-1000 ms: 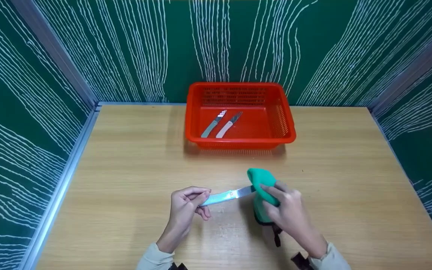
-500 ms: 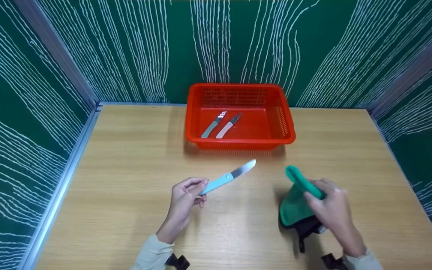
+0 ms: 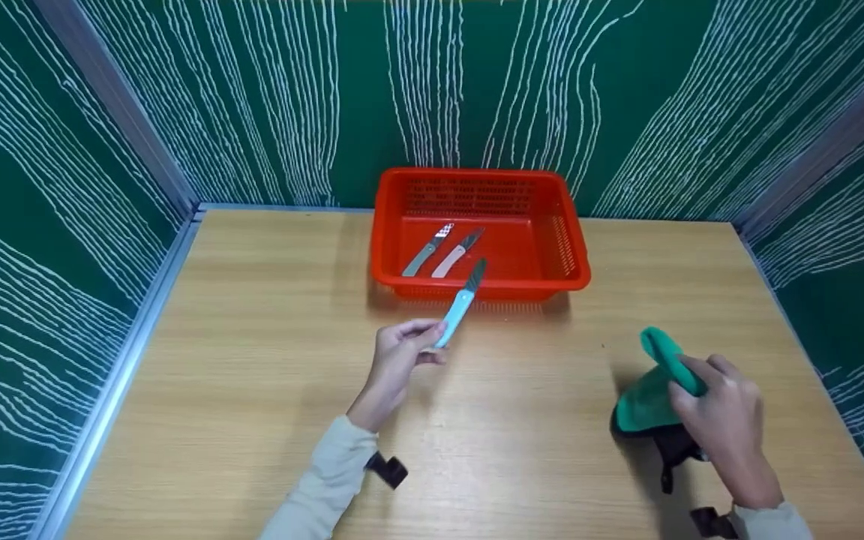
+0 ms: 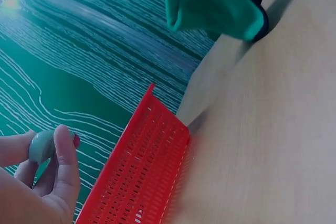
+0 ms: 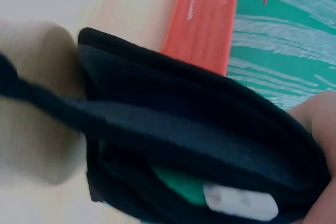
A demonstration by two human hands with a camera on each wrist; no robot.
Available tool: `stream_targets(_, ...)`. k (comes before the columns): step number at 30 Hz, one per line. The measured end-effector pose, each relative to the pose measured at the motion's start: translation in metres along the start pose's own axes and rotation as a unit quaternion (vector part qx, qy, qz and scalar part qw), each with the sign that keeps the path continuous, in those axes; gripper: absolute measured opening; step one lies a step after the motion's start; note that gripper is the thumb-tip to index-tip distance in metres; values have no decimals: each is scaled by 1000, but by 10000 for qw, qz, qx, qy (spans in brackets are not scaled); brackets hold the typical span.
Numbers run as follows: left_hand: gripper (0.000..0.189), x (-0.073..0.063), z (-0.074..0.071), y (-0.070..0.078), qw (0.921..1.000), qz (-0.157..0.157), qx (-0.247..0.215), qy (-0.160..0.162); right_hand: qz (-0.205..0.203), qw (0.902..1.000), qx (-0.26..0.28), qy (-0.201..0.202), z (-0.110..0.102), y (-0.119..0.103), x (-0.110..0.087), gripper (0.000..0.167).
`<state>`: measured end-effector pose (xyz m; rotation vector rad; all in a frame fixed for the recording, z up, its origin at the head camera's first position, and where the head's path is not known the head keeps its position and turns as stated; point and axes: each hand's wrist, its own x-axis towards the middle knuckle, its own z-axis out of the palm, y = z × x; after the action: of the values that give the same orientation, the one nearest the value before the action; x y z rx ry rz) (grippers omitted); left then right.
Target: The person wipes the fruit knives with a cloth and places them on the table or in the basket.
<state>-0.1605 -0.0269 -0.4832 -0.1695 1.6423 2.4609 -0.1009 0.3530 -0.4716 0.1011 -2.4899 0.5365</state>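
My left hand (image 3: 396, 367) pinches the pale blue handle of a small knife (image 3: 455, 313) between thumb and fingers. Its blade points up and away, overlapping the front rim of a red plastic basket (image 3: 541, 286) in the head view. Inside the basket lie two similar knives, one with a green handle (image 3: 418, 259) and one with a whitish handle (image 3: 448, 262). At the right, my right hand (image 3: 726, 412) grips the green edge of a green and black cloth pouch (image 3: 643, 402). In the right wrist view a small white piece (image 5: 240, 202) shows among the pouch's dark folds.
The basket stands at the back of a wooden table (image 3: 267, 315), near a green wall (image 3: 357, 97) with white wavy lines. Metal framing (image 3: 128, 330) runs along the table's left edge. A black strap (image 3: 667, 476) hangs from the pouch.
The knife has come out of the pouch, and my left hand has carried it up and forward to the basket. My right hand has moved the pouch to the right.
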Motion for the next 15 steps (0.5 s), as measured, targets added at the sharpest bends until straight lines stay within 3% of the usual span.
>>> stream_targets(4,21,21,9,-2,9999,-10,147,-71,95,9997,-216,-7,1,12,1,28)
stream_targets(7,20,35,16,-3,9994,-96,326,-50,-9,9994,-222,-261,9,14,-2,32)
stream_targets(11,20,52,28,0,9986,-207,491,-76,-119,9957,-65,-917,33,3,-13,37)
stream_targets(15,21,67,42,1,9977,-146,603,-267,89,9817,-113,-1899,59,-10,-24,40)
